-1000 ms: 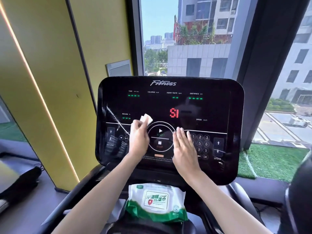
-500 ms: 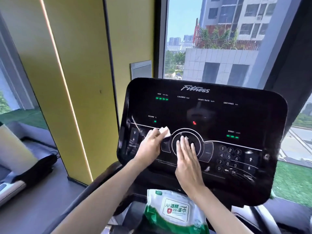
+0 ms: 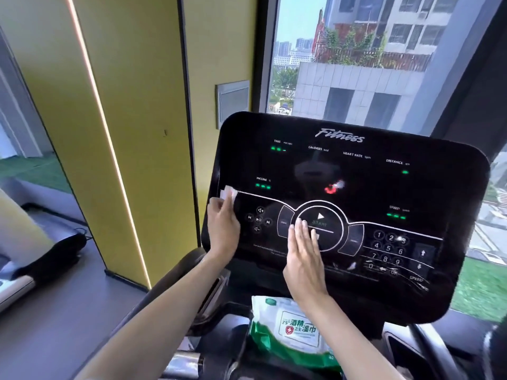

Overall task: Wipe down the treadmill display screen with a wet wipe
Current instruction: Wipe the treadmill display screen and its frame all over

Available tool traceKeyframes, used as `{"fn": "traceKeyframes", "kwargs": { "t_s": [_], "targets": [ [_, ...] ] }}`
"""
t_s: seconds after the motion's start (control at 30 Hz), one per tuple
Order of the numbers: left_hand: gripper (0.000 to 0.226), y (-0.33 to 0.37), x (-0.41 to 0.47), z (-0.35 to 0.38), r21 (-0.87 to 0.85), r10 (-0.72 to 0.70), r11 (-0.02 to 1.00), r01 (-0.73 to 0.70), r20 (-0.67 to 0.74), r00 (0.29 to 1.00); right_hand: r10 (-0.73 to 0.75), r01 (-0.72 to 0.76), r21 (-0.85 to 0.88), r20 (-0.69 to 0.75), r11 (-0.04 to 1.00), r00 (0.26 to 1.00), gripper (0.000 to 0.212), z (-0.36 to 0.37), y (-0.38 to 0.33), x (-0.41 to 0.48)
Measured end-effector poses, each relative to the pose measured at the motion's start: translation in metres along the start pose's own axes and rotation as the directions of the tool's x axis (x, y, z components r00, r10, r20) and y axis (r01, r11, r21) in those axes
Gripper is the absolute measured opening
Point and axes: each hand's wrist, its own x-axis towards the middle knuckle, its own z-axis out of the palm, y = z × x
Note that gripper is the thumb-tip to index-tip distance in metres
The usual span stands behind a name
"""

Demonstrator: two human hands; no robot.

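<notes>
– At the left edge of the display screen [image 3: 356,185], what is obscured?
– The wet wipe [image 3: 229,193]: only its upper white corner shows above the fingers, and the rest sits under the left grip [image 3: 223,229]. That hand also covers the controls at the panel's left margin. The red readout [image 3: 333,187] mid-screen is smeared and unreadable. The wipes pack [image 3: 299,327] lies below the console, its right side behind the right forearm and its lower part hard to make out.
– Hand poses?
– The left grip pinches the wipe against the glass at the left end of the white line [image 3: 274,198], fingers pointing up. The right grip [image 3: 304,256] is released: palm flat, fingers straight and together, tips on the round START dial [image 3: 326,215].
– Against the entry half a second back?
– The wipe then lay just left of the dial; now it is at the far left margin, well apart from it. The right grip is unchanged on the dial. The console sits further right in view.
</notes>
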Motion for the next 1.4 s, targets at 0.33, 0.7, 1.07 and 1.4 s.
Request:
{"fn": "traceKeyframes", "kwargs": {
  "t_s": [0.33,0.7,1.07,1.4],
  "targets": [
    [0.06,-0.006,0.006,-0.012,-0.027,0.18,0.984,-0.178,0.144,0.973,-0.026,0.024,-0.101,-0.021,0.995,0.999,0.066,0.006,-0.002,-0.003],
    [0.07,0.013,0.011,0.003,-0.086,0.547,0.819,-0.567,0.417,0.726,-0.082,0.08,-0.11,-0.012,0.991,0.997,0.071,0.006,0.006,-0.006],
    [0.09,0.004,-0.002,-0.003,-0.13,0.716,0.499,-0.857,0.619,0.323,-0.06,0.064,-0.084,0.044,0.994,0.997,0.075,-0.001,0.003,-0.005],
    [0.074,-0.006,-0.023,-0.003,-0.088,0.675,0.653,-0.752,0.517,0.526,-0.165,0.169,-0.027,0.115,0.985,0.98,0.074,0.009,-0.018,-0.031]
  ]
}}
